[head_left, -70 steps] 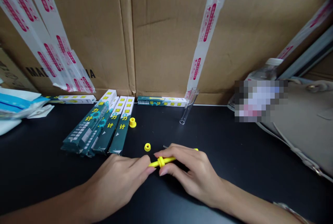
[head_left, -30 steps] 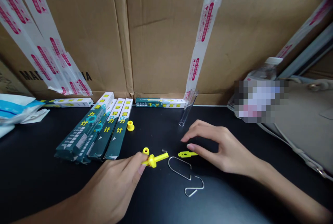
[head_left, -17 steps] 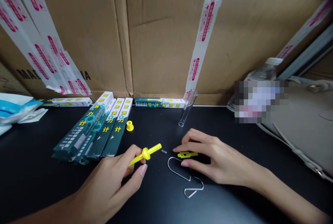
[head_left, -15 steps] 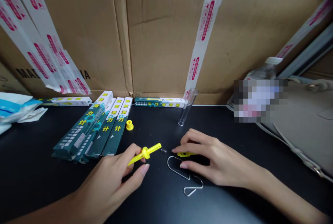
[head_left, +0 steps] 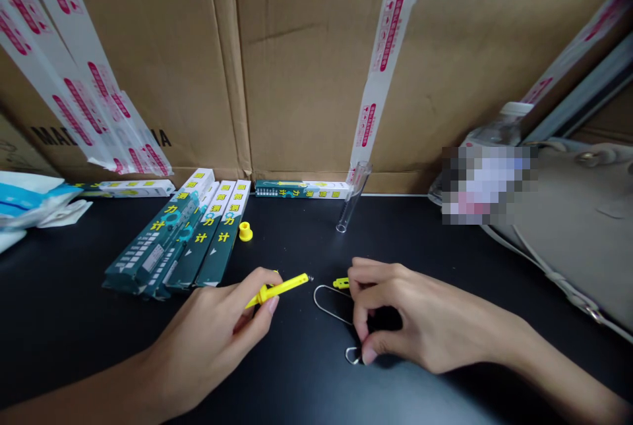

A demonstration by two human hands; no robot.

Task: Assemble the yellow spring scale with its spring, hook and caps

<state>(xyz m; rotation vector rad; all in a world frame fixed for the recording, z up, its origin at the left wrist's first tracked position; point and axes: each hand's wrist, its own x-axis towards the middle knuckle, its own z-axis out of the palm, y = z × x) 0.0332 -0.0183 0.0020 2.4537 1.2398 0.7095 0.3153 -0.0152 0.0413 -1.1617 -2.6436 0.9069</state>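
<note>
Between thumb and fingers, my left hand (head_left: 225, 333) holds a yellow plastic rod (head_left: 287, 286) with a collar, its tip pointing up and right. A bit of the small spring (head_left: 310, 278) shows at that tip. My right hand (head_left: 400, 319) pinches the small bent wire hook (head_left: 351, 355) just above the black table. Left of the right fingers lies a larger wire loop (head_left: 324, 305), partly hidden by them. A flat yellow piece (head_left: 341, 283) sticks out beside the right knuckles. Farther back are a yellow cap (head_left: 245, 231) and a clear tube (head_left: 352, 204).
Several green and white boxes (head_left: 161, 234) lie at the left, with another box (head_left: 301, 190) along the cardboard wall (head_left: 306, 82). Plastic packaging (head_left: 34, 201) is at the far left. A bottle (head_left: 494, 161) and a grey bag (head_left: 578, 214) stand at the right.
My right hand has moved down towards me from beside the flat yellow piece and closed on the small hook. My left fingers have closed more around the rod, which has tilted slightly.
</note>
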